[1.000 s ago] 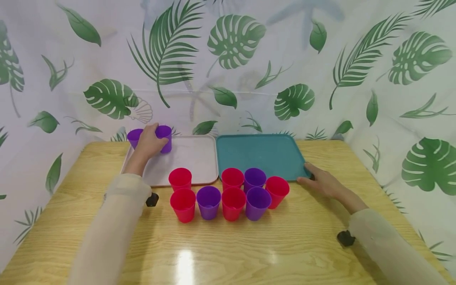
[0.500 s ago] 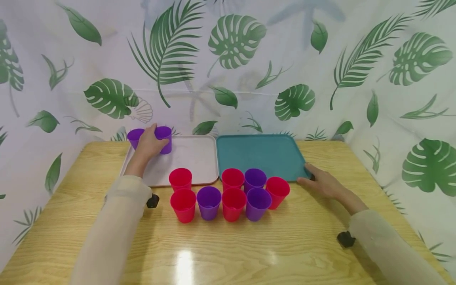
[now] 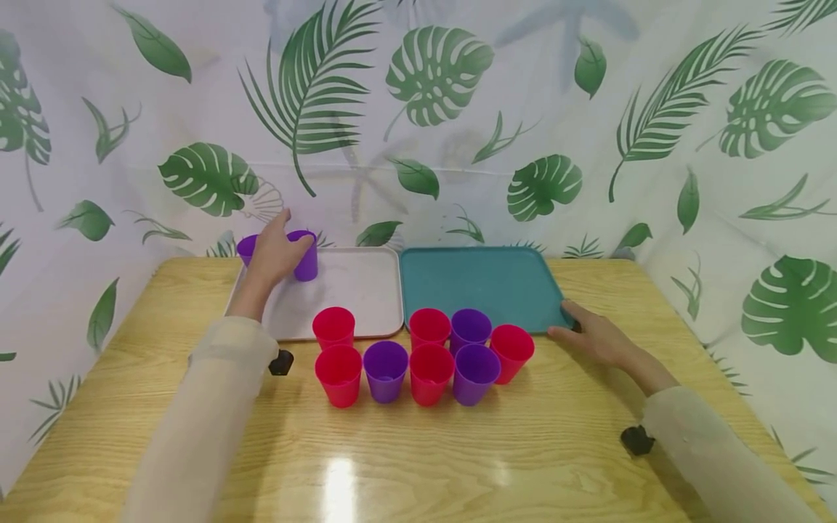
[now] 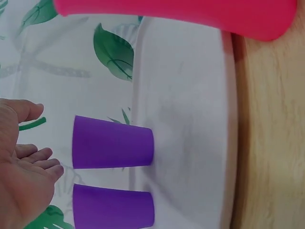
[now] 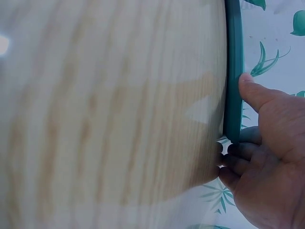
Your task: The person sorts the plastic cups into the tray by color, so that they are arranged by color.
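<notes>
Two purple cups (image 3: 306,256) (image 3: 246,247) stand upright at the far left of a pale pink tray (image 3: 356,294). My left hand (image 3: 276,253) hovers between them with relaxed fingers. In the left wrist view the left hand (image 4: 24,171) is apart from both purple cups (image 4: 112,148) (image 4: 112,207) on the pink tray (image 4: 190,109). My right hand (image 3: 591,335) rests on the table at the near right corner of a teal tray (image 3: 480,280). In the right wrist view its thumb (image 5: 252,93) touches the teal tray's rim (image 5: 232,71).
Several red and purple cups stand in two rows on the wooden table (image 3: 418,457) before the trays, among them a red cup (image 3: 338,374) and a purple cup (image 3: 385,370). A leaf-print curtain (image 3: 431,109) closes in the back and sides.
My left hand has let go of the purple cup on the pink tray, and its fingers have spread and risen. The right hand has stayed at the teal tray's corner.
</notes>
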A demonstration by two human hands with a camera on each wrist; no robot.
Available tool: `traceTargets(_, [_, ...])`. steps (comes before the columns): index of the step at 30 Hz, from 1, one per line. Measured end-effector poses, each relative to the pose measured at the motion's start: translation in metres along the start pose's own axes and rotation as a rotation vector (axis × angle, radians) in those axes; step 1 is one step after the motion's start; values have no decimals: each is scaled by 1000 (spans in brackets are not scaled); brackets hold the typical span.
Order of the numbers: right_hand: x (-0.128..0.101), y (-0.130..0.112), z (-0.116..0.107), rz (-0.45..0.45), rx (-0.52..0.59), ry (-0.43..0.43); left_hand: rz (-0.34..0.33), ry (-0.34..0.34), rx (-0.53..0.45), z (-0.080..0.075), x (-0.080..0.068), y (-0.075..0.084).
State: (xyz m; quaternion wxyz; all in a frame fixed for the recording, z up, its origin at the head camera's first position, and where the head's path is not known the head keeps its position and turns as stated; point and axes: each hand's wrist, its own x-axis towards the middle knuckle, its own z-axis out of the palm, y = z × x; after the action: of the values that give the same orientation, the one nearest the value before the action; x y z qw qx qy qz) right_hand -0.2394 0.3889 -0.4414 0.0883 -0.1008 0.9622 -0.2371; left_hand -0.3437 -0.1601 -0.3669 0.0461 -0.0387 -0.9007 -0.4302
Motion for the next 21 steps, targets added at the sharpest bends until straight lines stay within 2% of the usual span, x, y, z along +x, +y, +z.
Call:
traceTargets(4, [1, -2, 0, -5, -2, -2, 72, 20, -14, -6, -4, 10])
traceTargets(8, [2, -2, 0, -20, -4, 4, 163, -14, -29, -11, -12, 29])
traceTargets(13, [0, -1, 0, -24, 7, 6, 290, -130, -56, -11, -32, 54])
traceTargets(16, [-1, 0, 0, -22, 8, 3, 362, -194, -59, -8, -45, 64])
traceTargets(21, [1, 2, 1, -22, 1, 2, 409, -286, -82, -3, -70, 77])
